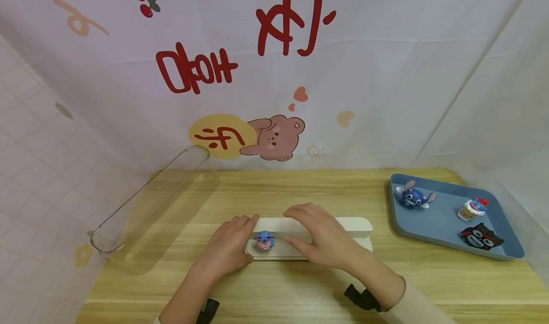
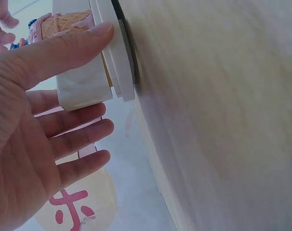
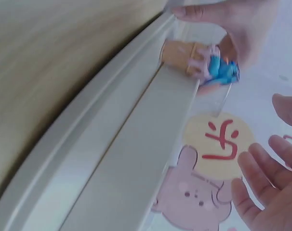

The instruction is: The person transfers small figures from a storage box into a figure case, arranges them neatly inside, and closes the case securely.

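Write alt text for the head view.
A person's left hand holds the left end of a long white stand bearing a small blue figure; the right hand hovers over the stand. A clear cover sits at left, a blue tray with three ornaments at right.

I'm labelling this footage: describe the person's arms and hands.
The left hand and right hand are bare, with no rings visible on the fingers. Black strap-like pieces show near both wrists, and a plain cream sleeve on the right.

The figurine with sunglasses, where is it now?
In the head view, the figurine stands on the left end of the white base, just right of the left hand.
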Tool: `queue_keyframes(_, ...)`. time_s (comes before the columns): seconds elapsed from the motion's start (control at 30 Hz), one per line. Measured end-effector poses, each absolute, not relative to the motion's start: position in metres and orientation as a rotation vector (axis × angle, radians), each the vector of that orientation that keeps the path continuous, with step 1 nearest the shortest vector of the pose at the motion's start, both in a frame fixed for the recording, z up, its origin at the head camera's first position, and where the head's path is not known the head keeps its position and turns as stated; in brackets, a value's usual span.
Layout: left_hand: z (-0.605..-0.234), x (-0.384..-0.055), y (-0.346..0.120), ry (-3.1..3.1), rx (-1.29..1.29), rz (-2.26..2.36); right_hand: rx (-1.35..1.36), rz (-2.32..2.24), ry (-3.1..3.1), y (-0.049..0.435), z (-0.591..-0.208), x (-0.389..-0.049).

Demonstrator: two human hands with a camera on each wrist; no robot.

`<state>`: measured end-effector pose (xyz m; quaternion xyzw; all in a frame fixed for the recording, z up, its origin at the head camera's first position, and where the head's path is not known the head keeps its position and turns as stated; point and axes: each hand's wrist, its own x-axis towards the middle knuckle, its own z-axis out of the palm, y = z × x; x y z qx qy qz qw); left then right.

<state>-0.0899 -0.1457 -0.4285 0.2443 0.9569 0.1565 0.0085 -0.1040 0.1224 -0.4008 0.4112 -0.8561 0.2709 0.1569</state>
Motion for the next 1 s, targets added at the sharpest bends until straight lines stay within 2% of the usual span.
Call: queue_keyframes(1.0, -0.428, -0.089, -0.144, 2.975, 0.722, 0.481, 0.674, 0.668, -2.357, 0.317, -0.404, -0.132)
